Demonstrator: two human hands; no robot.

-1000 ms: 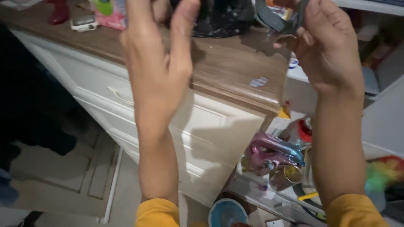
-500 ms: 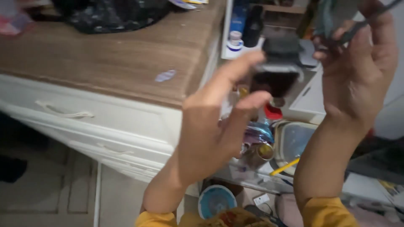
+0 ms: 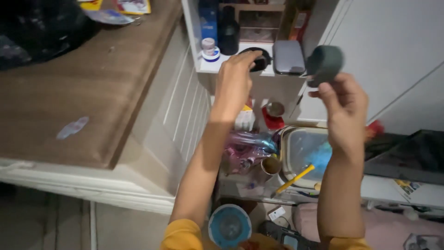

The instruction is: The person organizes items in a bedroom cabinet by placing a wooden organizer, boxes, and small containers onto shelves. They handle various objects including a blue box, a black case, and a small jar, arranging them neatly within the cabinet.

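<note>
While curled down onto a small black object (image 3: 257,59) on the white shelf (image 3: 217,66), fingers (image 3: 245,58) of the left hand (image 3: 233,83) touching its top; whether gripping or only resting, cannot tell. Fingers (image 3: 323,91) of the right hand (image 3: 344,109) pinching a dark green roll-like thing (image 3: 325,65) from below, held up in the air just right of the shelf, apart from it.

Beside the black object: a grey rounded flat case (image 3: 288,56) lying on the shelf, touching or nearly so. Left of the hand: a small white jar with a blue band (image 3: 209,49), a tall black bottle (image 3: 228,31) behind it, a blue box (image 3: 209,21) at the back. Further up, a brown open compartment (image 3: 256,25) with an orange packet (image 3: 299,23) at its right edge.

Below the shelf: a yellow-and-white carton (image 3: 243,118), a red thing with a metal cap (image 3: 274,115), a crumpled shiny wrapper (image 3: 247,148), a clear tub (image 3: 303,155) with a blue tuft and yellow stick inside, a round blue lid (image 3: 229,226) low down. Tightly crowded there; open air only around the raised right hand, before the plain white cupboard door (image 3: 393,60).

To the left, a brown wooden surface (image 3: 78,97) with a rounded edge, a pale scrap (image 3: 72,128) on it, a black bag (image 3: 39,30) at the far corner, white panelled side (image 3: 180,120) beneath. Dim indoor light, grey floor (image 3: 46,227) below.
</note>
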